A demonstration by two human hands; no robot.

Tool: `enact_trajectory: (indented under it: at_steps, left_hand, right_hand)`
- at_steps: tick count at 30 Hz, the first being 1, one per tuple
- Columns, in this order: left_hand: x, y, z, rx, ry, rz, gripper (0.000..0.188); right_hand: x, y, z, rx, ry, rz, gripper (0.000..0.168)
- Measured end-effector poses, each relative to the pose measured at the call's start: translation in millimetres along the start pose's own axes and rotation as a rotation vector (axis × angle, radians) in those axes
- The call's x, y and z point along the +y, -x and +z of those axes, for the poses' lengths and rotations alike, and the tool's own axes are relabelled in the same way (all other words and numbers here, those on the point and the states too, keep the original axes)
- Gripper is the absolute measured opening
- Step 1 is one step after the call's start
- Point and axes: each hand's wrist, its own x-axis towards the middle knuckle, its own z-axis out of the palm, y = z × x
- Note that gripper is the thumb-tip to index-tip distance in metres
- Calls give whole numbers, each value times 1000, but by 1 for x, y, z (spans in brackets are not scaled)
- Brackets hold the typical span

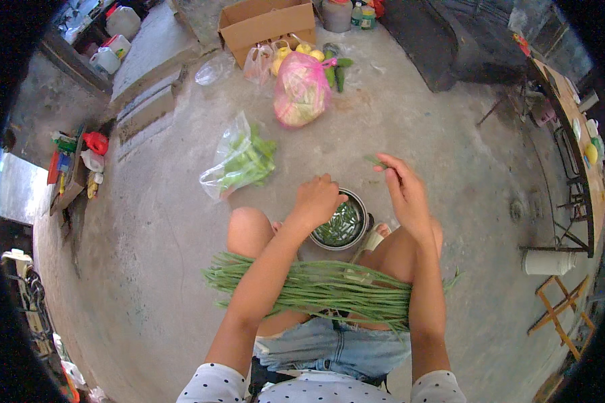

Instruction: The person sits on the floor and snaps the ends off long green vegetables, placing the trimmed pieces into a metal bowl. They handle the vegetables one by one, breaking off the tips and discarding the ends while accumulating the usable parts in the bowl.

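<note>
A large bundle of long green beans (pixel 333 287) lies across my lap. Between my feet stands a round metal pot (pixel 364 221) holding short cut green pieces (pixel 340 224). My left hand (pixel 318 199) is over the pot's upper left rim, its fingers curled; whether something is in them cannot be told. Right of the pot and a little farther out, my right hand (pixel 406 189) pinches a short green bean piece (pixel 375 160) between thumb and fingers.
Leafy greens in a clear plastic bag (pixel 242 161) lie ahead left. Farther off are a pink bag with a pale vegetable (pixel 302 90), green cucumber-like vegetables (pixel 339 75) and a cardboard box (pixel 267 25). A wooden folding stand (pixel 559 307) is at right.
</note>
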Motion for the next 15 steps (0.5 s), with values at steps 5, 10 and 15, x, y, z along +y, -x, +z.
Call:
enact_trajectory:
  at_steps: [5, 10, 15]
  left_hand:
    - [20, 2, -26, 185, 624, 70, 21]
    - [30, 6, -55, 124, 1104, -113, 16]
    - [32, 9, -46, 100, 1555, -38, 15]
  right_hand:
    - [12, -1, 11, -73, -128, -18, 16]
    - [23, 10, 24, 1, -669, 86, 13]
    - [24, 12, 29, 120, -559, 73, 11]
